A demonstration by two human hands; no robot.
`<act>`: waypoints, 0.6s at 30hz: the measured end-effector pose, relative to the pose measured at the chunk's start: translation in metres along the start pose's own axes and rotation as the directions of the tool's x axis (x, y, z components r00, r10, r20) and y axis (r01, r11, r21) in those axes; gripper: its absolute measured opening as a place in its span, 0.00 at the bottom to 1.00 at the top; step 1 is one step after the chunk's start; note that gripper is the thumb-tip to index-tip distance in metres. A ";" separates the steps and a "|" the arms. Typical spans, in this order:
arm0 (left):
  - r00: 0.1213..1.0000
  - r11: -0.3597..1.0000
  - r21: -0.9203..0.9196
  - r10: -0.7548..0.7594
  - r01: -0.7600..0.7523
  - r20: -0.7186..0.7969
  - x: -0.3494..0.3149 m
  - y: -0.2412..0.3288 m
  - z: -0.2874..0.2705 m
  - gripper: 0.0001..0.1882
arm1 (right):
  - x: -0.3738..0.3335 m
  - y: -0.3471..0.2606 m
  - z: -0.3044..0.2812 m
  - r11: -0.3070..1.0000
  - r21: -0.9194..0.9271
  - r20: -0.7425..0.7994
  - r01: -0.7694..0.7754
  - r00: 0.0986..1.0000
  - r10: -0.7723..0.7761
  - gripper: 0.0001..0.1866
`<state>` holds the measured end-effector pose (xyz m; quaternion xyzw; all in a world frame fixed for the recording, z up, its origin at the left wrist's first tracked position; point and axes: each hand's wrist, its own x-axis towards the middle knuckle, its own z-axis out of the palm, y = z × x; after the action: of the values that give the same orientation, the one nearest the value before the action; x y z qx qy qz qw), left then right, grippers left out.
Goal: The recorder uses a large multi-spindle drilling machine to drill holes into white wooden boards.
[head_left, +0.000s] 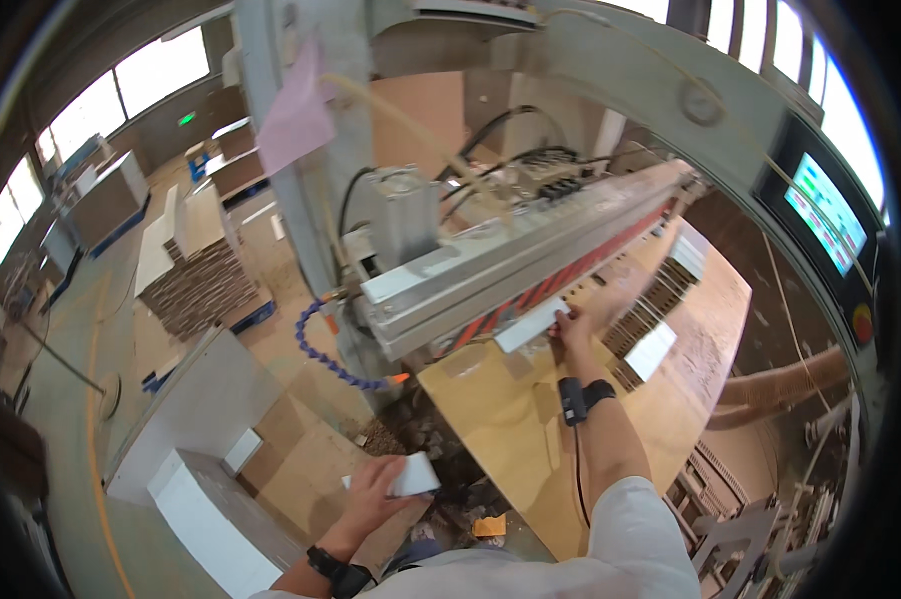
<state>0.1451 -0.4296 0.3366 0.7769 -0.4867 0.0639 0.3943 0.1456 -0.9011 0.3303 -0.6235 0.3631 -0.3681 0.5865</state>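
My left hand [373, 496] is closed round a small white board [416, 474], held low on the left beside the worktable. Out over the yellow-brown worktable [500, 419], my right hand [573, 331] grips the near right end of a narrow white panel [530, 327]. This panel lies flat by the red-and-black striped edge of the machine's long metal beam [530, 260]. Its far edge is close to the beam; whether they touch I cannot tell. Right of my right hand, a row of boards on edge [645, 314] stands on the table, with white faces at its ends.
Stacked white-topped panels [216, 514] and cardboard stand at lower left. A blue segmented hose [335, 371] with an orange nozzle hangs near the table's left corner. A lit control screen [826, 213] with a red button is at right. Stacked boards [196, 265] rest on the floor behind.
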 end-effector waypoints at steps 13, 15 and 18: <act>0.713 0.586 0.430 -0.658 0.687 -0.244 -0.144 -0.227 -0.026 0.35 | -0.011 0.015 -0.014 0.951 -0.295 0.117 0.090 0.992 -0.057 0.20; 0.705 0.542 0.482 -0.657 0.688 -0.267 -0.133 -0.256 -0.032 0.35 | -0.023 0.027 -0.034 0.845 -0.388 0.038 0.368 0.922 -0.385 0.22; 0.639 0.435 0.529 -0.709 0.729 -0.297 -0.144 -0.297 -0.047 0.35 | -0.106 0.003 -0.017 0.951 -0.245 -0.010 0.190 0.980 -0.199 0.21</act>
<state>0.3232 -0.2322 0.1358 0.9897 -0.0560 0.0542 0.1198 0.0818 -0.8156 0.3249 -0.7167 0.3523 -0.3878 0.4604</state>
